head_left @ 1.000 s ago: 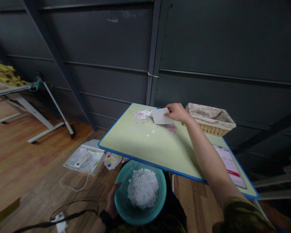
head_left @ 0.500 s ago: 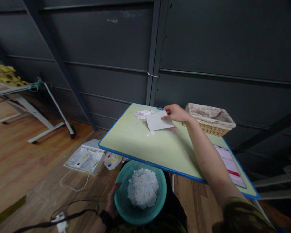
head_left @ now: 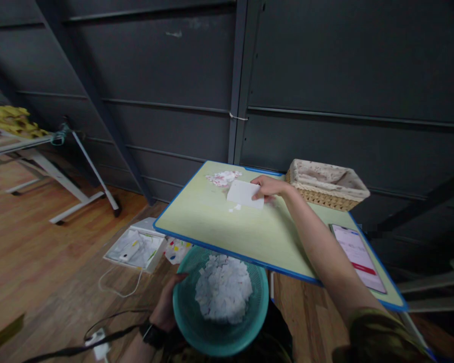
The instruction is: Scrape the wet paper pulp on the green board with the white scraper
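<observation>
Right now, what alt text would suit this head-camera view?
The right hand presses a white card on a green table near paper scraps; the left hand holds a teal basket of white scraps below the table edge.

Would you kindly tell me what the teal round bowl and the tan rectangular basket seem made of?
Teal round bowl: probably plastic, uniform matt colour, wall seemingly finely perforated. Tan rectangular basket: apparently woven wicker, braided sides, pale cloth lining.
</observation>
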Available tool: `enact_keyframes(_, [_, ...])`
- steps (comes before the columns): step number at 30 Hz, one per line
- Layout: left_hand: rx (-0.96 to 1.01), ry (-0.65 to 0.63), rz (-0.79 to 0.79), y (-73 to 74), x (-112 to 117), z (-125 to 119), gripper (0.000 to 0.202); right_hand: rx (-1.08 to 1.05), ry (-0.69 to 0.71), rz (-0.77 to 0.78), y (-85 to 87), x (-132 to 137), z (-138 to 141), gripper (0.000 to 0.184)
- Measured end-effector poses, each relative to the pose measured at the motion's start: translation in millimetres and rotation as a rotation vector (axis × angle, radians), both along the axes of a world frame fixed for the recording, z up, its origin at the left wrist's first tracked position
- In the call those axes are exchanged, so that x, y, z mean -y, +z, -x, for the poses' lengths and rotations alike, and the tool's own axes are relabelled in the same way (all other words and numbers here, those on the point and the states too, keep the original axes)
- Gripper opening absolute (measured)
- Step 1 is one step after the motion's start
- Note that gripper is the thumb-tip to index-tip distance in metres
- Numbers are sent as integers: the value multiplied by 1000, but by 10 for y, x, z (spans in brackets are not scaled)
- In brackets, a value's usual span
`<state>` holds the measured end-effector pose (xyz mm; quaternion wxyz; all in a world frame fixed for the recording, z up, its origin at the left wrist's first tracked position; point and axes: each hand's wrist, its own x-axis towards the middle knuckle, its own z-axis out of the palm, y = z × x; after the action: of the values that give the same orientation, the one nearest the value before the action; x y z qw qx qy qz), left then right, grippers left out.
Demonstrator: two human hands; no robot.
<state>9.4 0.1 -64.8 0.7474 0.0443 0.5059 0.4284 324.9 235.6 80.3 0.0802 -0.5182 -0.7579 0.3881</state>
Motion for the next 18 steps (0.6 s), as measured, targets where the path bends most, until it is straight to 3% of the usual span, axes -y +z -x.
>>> enact_keyframes(5, [-82, -38, -57, 174, -35, 7, 16, -93, 87, 97, 5, 74, 192, 29])
enact_keyframes(18, [-29, 4, -106, 349, -22, 106, 18, -132, 438, 301, -119, 428, 807, 37])
